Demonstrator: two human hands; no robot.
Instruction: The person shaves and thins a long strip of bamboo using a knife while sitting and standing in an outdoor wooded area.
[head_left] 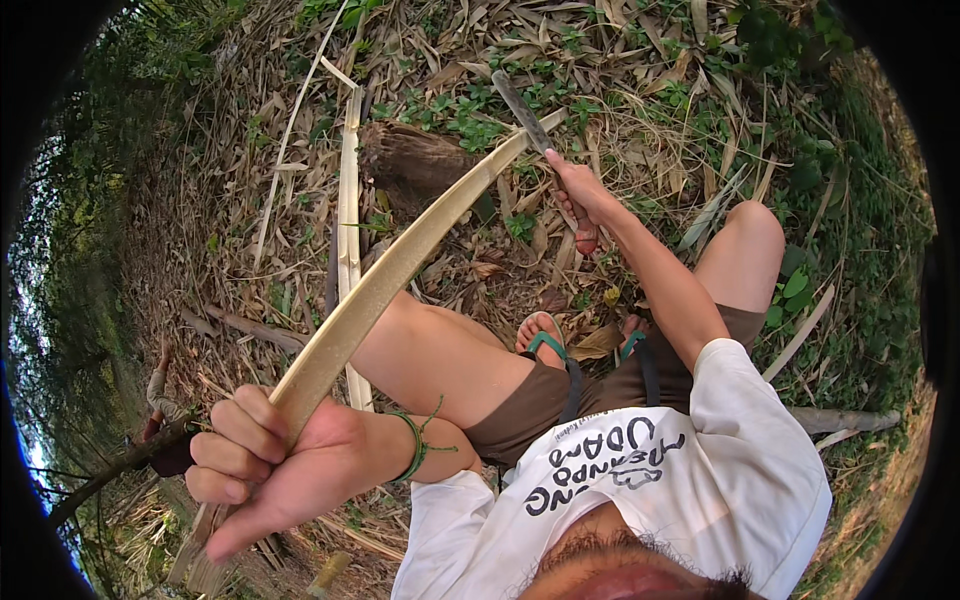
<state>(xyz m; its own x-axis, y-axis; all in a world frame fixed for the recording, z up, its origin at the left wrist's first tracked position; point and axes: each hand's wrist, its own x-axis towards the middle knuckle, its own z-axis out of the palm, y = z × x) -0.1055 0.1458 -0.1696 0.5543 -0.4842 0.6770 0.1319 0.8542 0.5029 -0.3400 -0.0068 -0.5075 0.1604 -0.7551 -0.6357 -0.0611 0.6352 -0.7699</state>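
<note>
A long, pale split bamboo strip (400, 262) slants from the lower left up to the top centre, with its hollow inner face partly showing. My left hand (285, 455), a green cord around its wrist, is closed around the near end. Out in front, my right hand (582, 192) grips the handle of a machete (520, 105). The dark blade points up and to the left, crossing the strip close to its far end. Whether the edge bites into the bamboo or only rests against it, I cannot tell. The handle's reddish butt sticks out below my fingers.
Beyond the strip lies a brown log (415, 160). More split bamboo lengths (349, 215) lie left of it on dry leaves and green plants. My bent knees and sandalled feet (543, 338) are close below. Another person (160, 392) is at the far left, near a branch (120, 468).
</note>
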